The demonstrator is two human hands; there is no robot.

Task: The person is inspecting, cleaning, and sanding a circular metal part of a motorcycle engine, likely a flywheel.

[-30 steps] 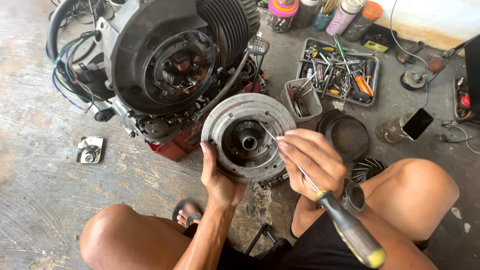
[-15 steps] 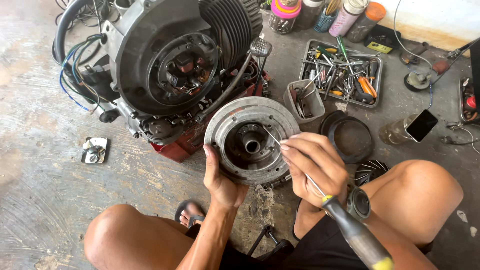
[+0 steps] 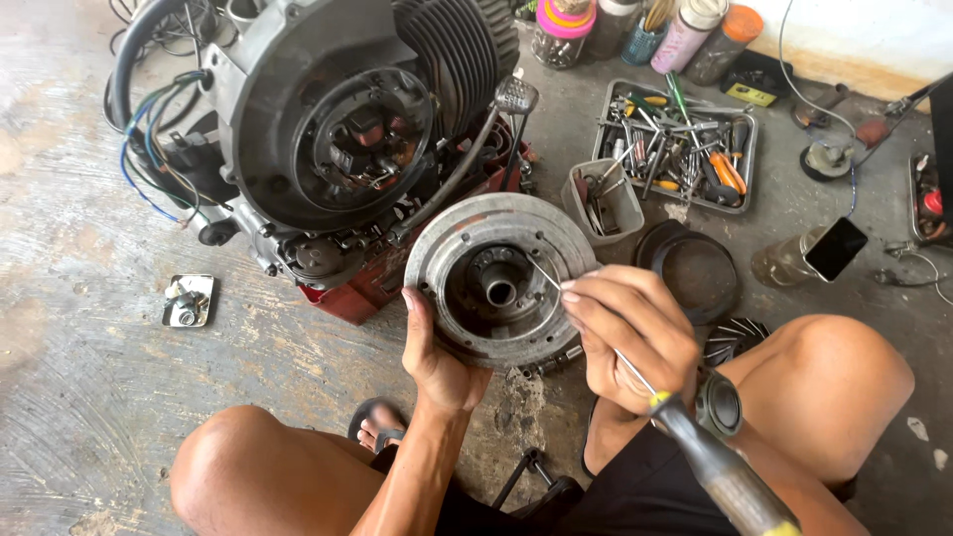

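- Flywheel rotor [image 3: 501,278], a round grey metal disc with a hub bore at its middle, is held up off the concrete floor [image 3: 89,397], just in front of the engine [image 3: 338,149] and between the person's knees.
- Left hand [image 3: 437,352] cups its lower rim from below, thumb on the front face, fingers behind; that grip is closed on the rim.
- Right hand [image 3: 630,333] pinches the thin shaft of a screwdriver [image 3: 685,437], whose tip reaches into the rotor's recess near the hub.
- Judged by its thick cast look, the rotor is heavy, rigid and likely greasy; the outer rim seems the safest hold, clear of the inner parts.
- Tool tray [image 3: 680,149] and a small plastic tub [image 3: 604,199] sit behind it.
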